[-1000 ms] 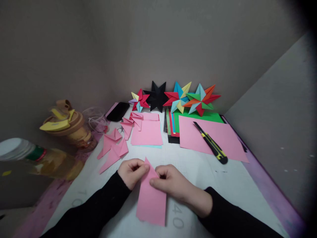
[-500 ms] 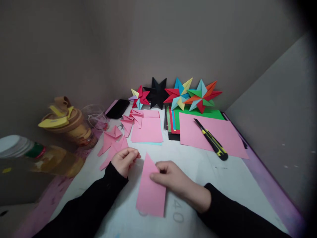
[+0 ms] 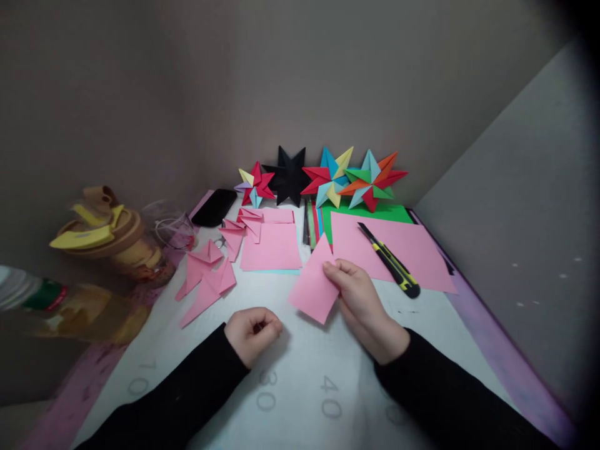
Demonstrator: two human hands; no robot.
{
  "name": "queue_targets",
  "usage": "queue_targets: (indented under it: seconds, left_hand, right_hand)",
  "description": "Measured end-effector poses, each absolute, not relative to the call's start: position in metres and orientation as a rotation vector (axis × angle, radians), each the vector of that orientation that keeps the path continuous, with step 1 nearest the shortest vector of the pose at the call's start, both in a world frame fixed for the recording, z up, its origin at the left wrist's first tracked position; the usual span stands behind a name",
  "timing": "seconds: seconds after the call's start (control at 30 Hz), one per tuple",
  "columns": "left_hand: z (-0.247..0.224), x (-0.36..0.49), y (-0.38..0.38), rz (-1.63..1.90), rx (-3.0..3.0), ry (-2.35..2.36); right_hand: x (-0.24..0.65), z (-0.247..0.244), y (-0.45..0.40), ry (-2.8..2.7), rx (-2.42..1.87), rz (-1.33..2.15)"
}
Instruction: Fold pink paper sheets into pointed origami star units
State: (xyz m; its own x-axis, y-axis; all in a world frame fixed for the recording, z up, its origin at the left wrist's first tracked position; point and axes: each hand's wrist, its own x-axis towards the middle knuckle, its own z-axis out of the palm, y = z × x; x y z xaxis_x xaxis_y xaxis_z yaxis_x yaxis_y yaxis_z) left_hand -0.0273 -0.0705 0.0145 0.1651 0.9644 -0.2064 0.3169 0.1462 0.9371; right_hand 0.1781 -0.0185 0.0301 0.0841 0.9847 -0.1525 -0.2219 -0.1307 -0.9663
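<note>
Between thumb and fingers my right hand (image 3: 360, 297) grips a folded piece of pink paper (image 3: 313, 289), raised and tilted with its pointed end up. My left hand (image 3: 255, 331) is curled closed over the white mat (image 3: 225, 390), apart from that paper; whether anything is inside its fingers is hidden. Folded pink paper pieces (image 3: 213, 284) lie beyond my left hand, and several smaller ones continue behind them. Next to these is a flat stack of pink paper (image 3: 272, 249), with a light blue edge showing beneath.
A black-and-yellow utility knife (image 3: 391, 262) rests on a large pink sheet (image 3: 431, 262) at right. Folded paper stars (image 3: 290, 178) lean on the wall behind coloured sheets (image 3: 394, 214). A black phone (image 3: 214, 207), a brown lidded cup (image 3: 112, 244) and a jar (image 3: 89, 309) stand left.
My right hand has lifted the folded pink paper up and away, turning it. My left hand has moved nearer to me and rightward. The view has shifted slightly right.
</note>
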Motion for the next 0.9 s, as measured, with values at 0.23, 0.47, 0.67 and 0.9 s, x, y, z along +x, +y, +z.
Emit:
queue_targets:
  seconds: [0.23,0.47,0.67,0.9]
  left_hand:
    - [0.018,-0.023,-0.067,1.119,1.183,1.196]
    - [0.003,-0.034,-0.06,1.139,1.053,1.285]
    - [0.01,-0.053,-0.039,1.45,0.745,1.322]
    - [0.022,-0.05,-0.044,1.592,0.892,1.353]
  right_hand:
    - [0.164,0.036,-0.035,-1.439,-1.195,1.642]
    - [0.151,0.034,-0.047,-1.543,-1.222,1.699]
    - [0.159,0.027,-0.037,-1.457,-1.309,1.591]
    - [0.166,0.02,-0.03,-1.176,-1.25,1.61]
